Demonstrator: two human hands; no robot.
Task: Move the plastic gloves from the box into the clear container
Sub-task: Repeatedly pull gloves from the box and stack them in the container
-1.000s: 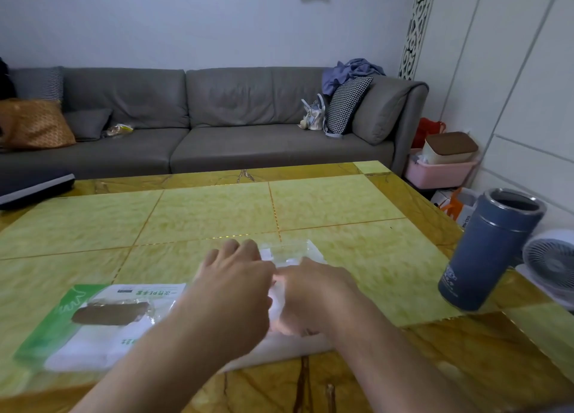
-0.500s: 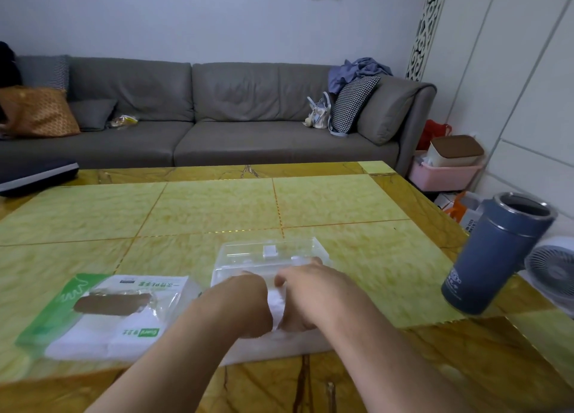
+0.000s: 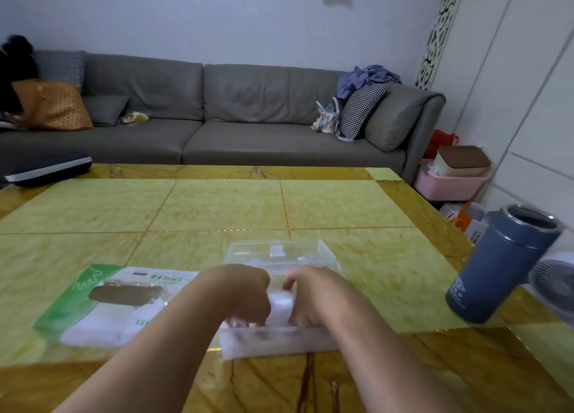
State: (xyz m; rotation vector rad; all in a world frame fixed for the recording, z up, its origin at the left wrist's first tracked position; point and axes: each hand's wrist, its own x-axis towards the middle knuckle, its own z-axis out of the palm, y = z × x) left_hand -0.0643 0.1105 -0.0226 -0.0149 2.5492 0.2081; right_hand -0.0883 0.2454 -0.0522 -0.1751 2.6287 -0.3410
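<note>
A grey sofa (image 3: 217, 117) is seen along the far wall, and in front of it the yellow-green tiled surface (image 3: 217, 207) fills most of the view. A blue-grey tumbler (image 3: 500, 266) is stood near the right edge of the surface, well to the right of the clear container (image 3: 279, 338). The green-and-white glove box (image 3: 105, 301) is laid flat just left of the container.

Compared with half a second ago, the hands are lowered deeper into the container, and the view is tilted slightly so that more of the wall above the sofa is shown. The container's clear lid (image 3: 279, 252), folded back on the far side, is now seen more fully beyond the knuckles. The glove box and the tumbler are left where they were.

The clear container is set at the near middle of the surface, its frosted front wall seen below the wrists. A whitish, crumpled wad of plastic gloves (image 3: 281, 304) is visible inside it, between the two hands. The left hand (image 3: 245, 291) is curled, knuckles up, with its fingertips pressed down at the left side of the wad. The right hand (image 3: 313, 294) is likewise curled over the right side of the wad. Both appear to be gripping the gloves, though the view is blurred.
</note>
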